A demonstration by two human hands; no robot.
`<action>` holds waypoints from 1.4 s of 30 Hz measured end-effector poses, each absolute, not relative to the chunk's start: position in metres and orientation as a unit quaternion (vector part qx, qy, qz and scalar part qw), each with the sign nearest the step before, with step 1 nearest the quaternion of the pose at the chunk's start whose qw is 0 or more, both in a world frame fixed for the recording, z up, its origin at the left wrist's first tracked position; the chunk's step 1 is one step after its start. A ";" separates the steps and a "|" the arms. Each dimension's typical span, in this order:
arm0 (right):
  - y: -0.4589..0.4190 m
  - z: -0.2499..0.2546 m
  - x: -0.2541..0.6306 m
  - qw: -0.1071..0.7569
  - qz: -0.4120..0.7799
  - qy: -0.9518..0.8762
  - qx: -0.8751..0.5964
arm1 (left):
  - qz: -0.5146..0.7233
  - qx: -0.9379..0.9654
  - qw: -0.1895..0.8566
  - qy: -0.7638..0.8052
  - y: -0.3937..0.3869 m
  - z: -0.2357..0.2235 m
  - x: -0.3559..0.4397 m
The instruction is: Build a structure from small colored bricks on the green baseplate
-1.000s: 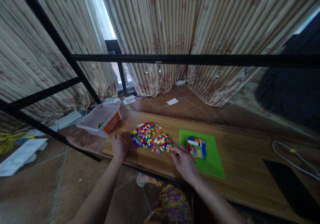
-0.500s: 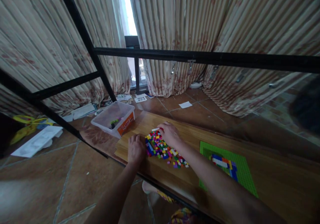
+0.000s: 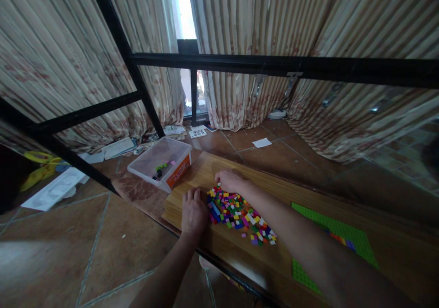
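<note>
While the left hand [image 3: 195,212] rests on the bench [image 3: 226,244], just beside the near end of a pile of small bright bricks [image 3: 236,212], the right hand [image 3: 230,181] reaches over to the far side of that same pile. The bricks are red, blue, yellow, green, pink and white, and they lie loose in a low heap between the two hands. The right fingers are bent down at the edge of the heap, but one cannot tell if they pinch a brick. The left fingers are a bit curled, and no brick shows in them.

To the right is a green plate [image 3: 303,269] with a few joined bricks [image 3: 338,238] on it, mostly hidden by the right arm. Past the left hand stands a clear box [image 3: 146,161] with some bits [image 3: 161,166] inside.

The step in hand looks like picking through the heap for a brick. The next move seems to call for a light pinch on just one brick, then a lift straight up, so the others do not slide away.
</note>
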State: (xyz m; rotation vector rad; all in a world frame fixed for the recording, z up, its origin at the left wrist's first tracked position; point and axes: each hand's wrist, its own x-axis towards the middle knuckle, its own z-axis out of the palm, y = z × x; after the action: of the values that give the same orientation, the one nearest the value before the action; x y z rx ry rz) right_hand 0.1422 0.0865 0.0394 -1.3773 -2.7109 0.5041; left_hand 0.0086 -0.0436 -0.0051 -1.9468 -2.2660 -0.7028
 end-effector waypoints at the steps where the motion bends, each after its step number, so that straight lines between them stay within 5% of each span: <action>1: 0.085 0.039 0.143 0.029 0.167 -0.879 -0.446 | -0.231 -0.633 0.034 -0.738 -0.044 -0.004 0.009; 14: 0.046 0.064 0.201 0.097 0.234 -0.856 -0.450 | -0.230 -0.641 0.031 -0.732 -0.042 -0.005 0.007; 22: -0.034 0.078 0.251 0.407 0.361 -0.668 -0.507 | -0.201 -0.675 0.049 -0.708 -0.034 -0.010 -0.004; 28: -0.137 0.057 0.289 0.474 0.545 -0.450 -0.525 | -0.181 -0.687 0.070 -0.700 -0.031 -0.008 -0.005; 42: -0.150 0.043 0.394 0.572 0.437 -0.338 -0.606 | -0.188 -0.662 0.089 -0.720 -0.028 -0.012 -0.009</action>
State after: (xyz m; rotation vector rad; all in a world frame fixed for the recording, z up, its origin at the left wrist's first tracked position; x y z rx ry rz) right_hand 0.3938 -0.1499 0.0426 -1.4214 -0.7927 1.0249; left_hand -0.0088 -0.0276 -0.0123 -1.9692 -2.1416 -0.5595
